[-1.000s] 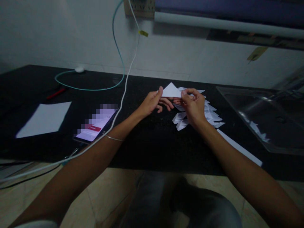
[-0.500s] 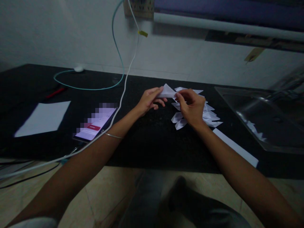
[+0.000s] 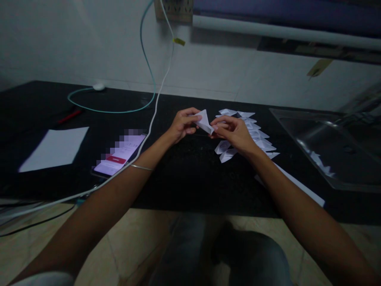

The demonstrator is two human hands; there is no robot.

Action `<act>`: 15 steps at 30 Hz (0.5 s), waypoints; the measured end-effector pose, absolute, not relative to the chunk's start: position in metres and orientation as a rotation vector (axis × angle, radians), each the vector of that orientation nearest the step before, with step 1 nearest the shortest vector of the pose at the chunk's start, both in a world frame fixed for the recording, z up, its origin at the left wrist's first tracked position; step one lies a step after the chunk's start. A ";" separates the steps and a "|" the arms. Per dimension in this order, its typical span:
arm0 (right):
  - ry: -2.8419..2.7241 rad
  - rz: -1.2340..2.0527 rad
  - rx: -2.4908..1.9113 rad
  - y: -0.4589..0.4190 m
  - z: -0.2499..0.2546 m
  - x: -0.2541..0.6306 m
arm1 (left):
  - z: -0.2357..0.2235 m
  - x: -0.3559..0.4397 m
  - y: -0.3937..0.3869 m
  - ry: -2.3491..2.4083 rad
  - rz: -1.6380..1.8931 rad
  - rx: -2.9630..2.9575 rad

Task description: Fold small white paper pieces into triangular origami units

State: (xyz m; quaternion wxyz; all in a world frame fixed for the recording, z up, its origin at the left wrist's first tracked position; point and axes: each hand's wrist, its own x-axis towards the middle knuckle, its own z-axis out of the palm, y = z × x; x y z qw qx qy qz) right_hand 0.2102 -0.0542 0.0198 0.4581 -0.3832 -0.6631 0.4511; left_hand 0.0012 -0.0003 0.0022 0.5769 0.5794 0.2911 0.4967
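Observation:
A small white folded paper (image 3: 204, 121), roughly triangular, is held above the dark counter between both hands. My left hand (image 3: 183, 124) is closed on its left part, thumb on top. At the lower right corner, my right hand (image 3: 233, 133) pinches the paper between thumb and fingers. Just beyond and partly behind that hand lie several folded white paper pieces (image 3: 258, 139) with pointed ends, arranged in an overlapping group. Under my right forearm a stack of white paper (image 3: 297, 184) is partly hidden.
A phone (image 3: 120, 155) with a lit screen and a white sheet (image 3: 56, 149) lie to the left. A white cable (image 3: 154, 119) crosses over my left forearm. To the right is a sink (image 3: 333, 151). A red object (image 3: 70, 116) sits farther back on the black counter (image 3: 184, 182).
The folded paper has moved slightly left and down and turned, its right corner now pointing downward. Both hands moved with it, keeping hold.

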 end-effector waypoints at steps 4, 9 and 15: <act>-1.651 1.134 -0.947 -0.058 0.022 0.210 | 0.003 0.002 -0.002 0.683 1.200 1.388; -1.672 1.093 -0.976 -0.055 0.019 0.209 | 0.004 0.003 -0.002 0.703 1.218 1.397; -1.746 0.900 -1.020 -0.048 0.011 0.213 | -0.002 0.001 0.003 0.691 1.171 1.459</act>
